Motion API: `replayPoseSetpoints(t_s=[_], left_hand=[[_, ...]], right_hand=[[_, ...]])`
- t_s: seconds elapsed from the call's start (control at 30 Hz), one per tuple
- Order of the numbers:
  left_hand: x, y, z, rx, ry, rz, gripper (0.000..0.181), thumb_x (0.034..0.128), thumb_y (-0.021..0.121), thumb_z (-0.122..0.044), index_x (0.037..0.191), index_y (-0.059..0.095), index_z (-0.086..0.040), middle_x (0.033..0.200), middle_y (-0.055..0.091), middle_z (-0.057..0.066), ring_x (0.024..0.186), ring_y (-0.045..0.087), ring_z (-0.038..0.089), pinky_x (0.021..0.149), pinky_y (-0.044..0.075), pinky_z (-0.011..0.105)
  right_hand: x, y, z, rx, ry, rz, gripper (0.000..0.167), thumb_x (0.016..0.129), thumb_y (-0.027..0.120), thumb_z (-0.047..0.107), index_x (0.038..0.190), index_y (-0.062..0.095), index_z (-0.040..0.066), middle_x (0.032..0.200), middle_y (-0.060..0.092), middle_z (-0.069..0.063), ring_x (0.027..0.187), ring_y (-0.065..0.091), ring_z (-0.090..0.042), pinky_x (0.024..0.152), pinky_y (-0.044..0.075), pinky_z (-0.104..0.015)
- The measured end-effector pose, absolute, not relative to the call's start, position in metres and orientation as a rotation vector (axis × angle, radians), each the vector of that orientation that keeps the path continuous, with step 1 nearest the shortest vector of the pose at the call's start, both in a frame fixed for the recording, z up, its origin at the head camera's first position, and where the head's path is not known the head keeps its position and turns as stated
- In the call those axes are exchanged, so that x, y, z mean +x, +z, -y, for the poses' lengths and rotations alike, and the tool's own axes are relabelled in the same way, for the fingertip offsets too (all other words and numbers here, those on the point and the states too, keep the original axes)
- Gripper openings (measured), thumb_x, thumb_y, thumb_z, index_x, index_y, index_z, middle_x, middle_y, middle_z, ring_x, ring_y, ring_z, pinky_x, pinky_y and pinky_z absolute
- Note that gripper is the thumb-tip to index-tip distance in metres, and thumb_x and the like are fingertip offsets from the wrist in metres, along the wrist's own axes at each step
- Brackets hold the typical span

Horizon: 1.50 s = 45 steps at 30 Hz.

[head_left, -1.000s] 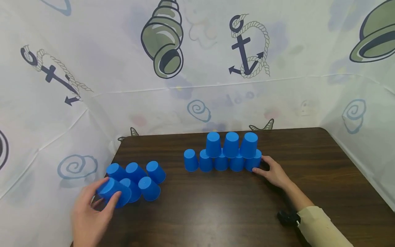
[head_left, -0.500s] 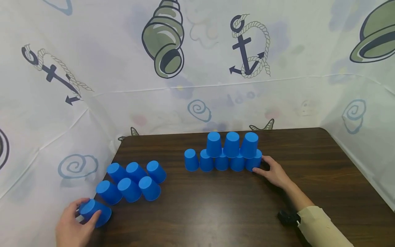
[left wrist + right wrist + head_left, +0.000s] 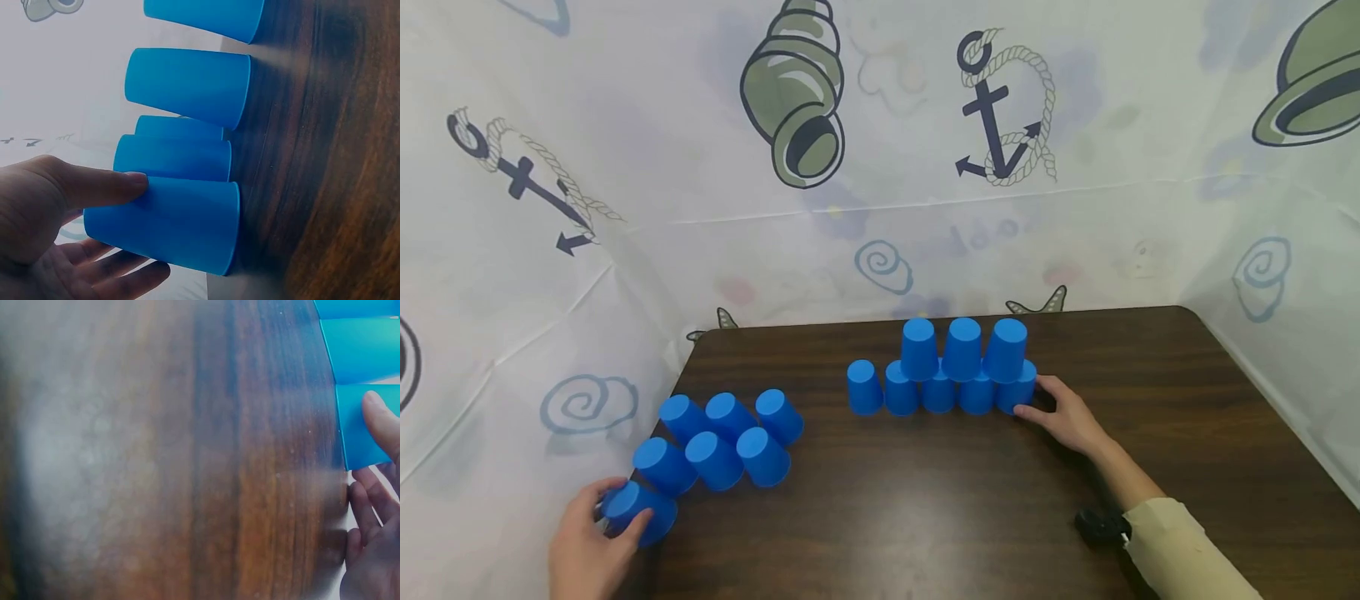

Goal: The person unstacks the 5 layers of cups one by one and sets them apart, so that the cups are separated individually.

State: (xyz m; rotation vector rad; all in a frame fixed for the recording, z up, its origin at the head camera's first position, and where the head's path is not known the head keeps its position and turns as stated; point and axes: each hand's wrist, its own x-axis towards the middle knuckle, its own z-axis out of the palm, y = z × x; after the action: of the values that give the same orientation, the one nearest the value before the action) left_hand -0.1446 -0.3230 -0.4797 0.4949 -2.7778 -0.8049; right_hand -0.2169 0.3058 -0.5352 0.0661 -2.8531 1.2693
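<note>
At the table's left edge, my left hand (image 3: 591, 537) holds an upside-down blue cup (image 3: 643, 512) between thumb and fingers. In the left wrist view, the thumb lies on the near side of this cup (image 3: 169, 219), with the other fingers below and behind it. Several more upside-down blue cups (image 3: 713, 461) stand in two rows just beyond. My right hand (image 3: 1067, 421) grips the rightmost bottom cup (image 3: 1017, 392) of a row farther back. On that row stand three upper cups (image 3: 962, 350). The right wrist view shows the thumb against the end cup (image 3: 359, 428).
The dark wooden table (image 3: 910, 517) carries all the cups. A single bottom cup (image 3: 865, 389) at the row's left end has no cup over it. A patterned white cloth (image 3: 880, 200) rises behind and beside the table. A black strap device (image 3: 1101, 527) sits at the right wrist.
My left hand has brought its cup from the left group toward the near left edge, then slightly back right and away. The right hand has stayed at the end cup.
</note>
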Motion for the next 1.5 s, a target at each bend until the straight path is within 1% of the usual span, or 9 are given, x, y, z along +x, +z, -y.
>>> replayPoseSetpoints(t_s=[0.33,0.47,0.57,0.67,0.8,0.9,1.03,1.27,1.5], left_hand=[[-0.129,-0.459,0.316,0.616,-0.797,2.624,0.090,0.0802,0.080,-0.015,0.149,0.024,0.001,0.142,0.032,0.034,0.125,0.040,0.054,0.090,0.042,0.067],[-0.121,-0.435,0.294,0.651,-0.794,2.365,0.079,0.0832,0.074,-0.016,0.150,0.031,-0.016,0.147,0.037,0.019,0.136,0.040,0.034,0.100,0.041,0.056],[-0.117,-0.419,0.271,0.605,-0.837,2.169,0.066,0.0856,0.070,-0.018,0.143,0.041,-0.028,0.143,0.047,0.003,0.133,0.045,0.016,0.103,0.042,0.038],[-0.117,-0.409,0.248,0.366,-0.910,2.064,0.053,0.0863,0.071,-0.013,0.135,0.053,-0.023,0.131,0.057,0.000,0.121,0.055,0.011,0.094,0.047,0.024],[-0.132,-0.411,0.213,-0.076,-1.070,1.998,0.044,0.0816,0.072,0.005,0.124,0.061,-0.002,0.118,0.064,0.010,0.107,0.063,0.013,0.082,0.050,0.015],[-0.145,-0.422,0.183,-0.347,-1.178,2.049,0.046,0.0791,0.074,0.010,0.122,0.061,-0.001,0.115,0.064,0.011,0.103,0.063,0.014,0.080,0.053,0.019],[-0.157,-0.439,0.145,-0.591,-1.207,2.263,0.057,0.0812,0.077,0.000,0.132,0.056,-0.014,0.122,0.061,0.004,0.110,0.061,0.017,0.080,0.057,0.034],[-0.180,-0.446,0.094,-0.744,-1.180,2.517,0.068,0.0859,0.077,-0.022,0.143,0.042,-0.031,0.132,0.052,-0.003,0.121,0.052,0.012,0.086,0.056,0.041],[-0.213,-0.443,0.051,-0.803,-1.313,2.443,0.066,0.0887,0.074,-0.018,0.146,0.041,-0.023,0.135,0.049,0.004,0.121,0.050,0.018,0.089,0.054,0.046]], right_hand=[[-0.220,-0.531,-0.303,0.099,1.264,2.846,0.070,0.091,0.068,0.043,0.142,0.044,0.000,0.141,0.045,-0.026,0.133,0.038,-0.047,0.105,0.028,-0.068],[-0.219,-0.531,-0.305,0.083,1.255,2.848,0.070,0.091,0.068,0.042,0.142,0.044,0.000,0.142,0.045,-0.026,0.133,0.037,-0.047,0.105,0.028,-0.068],[-0.219,-0.532,-0.306,0.084,1.251,2.850,0.070,0.091,0.068,0.042,0.142,0.044,0.000,0.142,0.045,-0.026,0.133,0.037,-0.047,0.105,0.027,-0.068],[-0.219,-0.534,-0.307,0.076,1.254,2.855,0.070,0.091,0.068,0.042,0.142,0.044,0.000,0.142,0.045,-0.026,0.134,0.036,-0.047,0.106,0.027,-0.068],[-0.219,-0.536,-0.309,0.060,1.260,2.865,0.072,0.091,0.068,0.044,0.143,0.043,0.001,0.143,0.044,-0.026,0.135,0.036,-0.047,0.106,0.027,-0.067],[-0.220,-0.537,-0.309,0.060,1.260,2.870,0.073,0.091,0.068,0.045,0.143,0.043,0.000,0.143,0.044,-0.026,0.135,0.035,-0.047,0.106,0.027,-0.067],[-0.220,-0.538,-0.310,0.062,1.262,2.870,0.073,0.091,0.068,0.044,0.143,0.043,0.000,0.143,0.043,-0.026,0.135,0.035,-0.047,0.106,0.027,-0.068],[-0.219,-0.536,-0.308,0.064,1.256,2.865,0.072,0.091,0.068,0.042,0.143,0.043,-0.001,0.143,0.044,-0.027,0.134,0.036,-0.048,0.106,0.027,-0.068],[-0.217,-0.533,-0.308,0.083,1.265,2.858,0.070,0.091,0.068,0.042,0.142,0.044,-0.001,0.142,0.045,-0.027,0.133,0.036,-0.048,0.105,0.027,-0.068]])
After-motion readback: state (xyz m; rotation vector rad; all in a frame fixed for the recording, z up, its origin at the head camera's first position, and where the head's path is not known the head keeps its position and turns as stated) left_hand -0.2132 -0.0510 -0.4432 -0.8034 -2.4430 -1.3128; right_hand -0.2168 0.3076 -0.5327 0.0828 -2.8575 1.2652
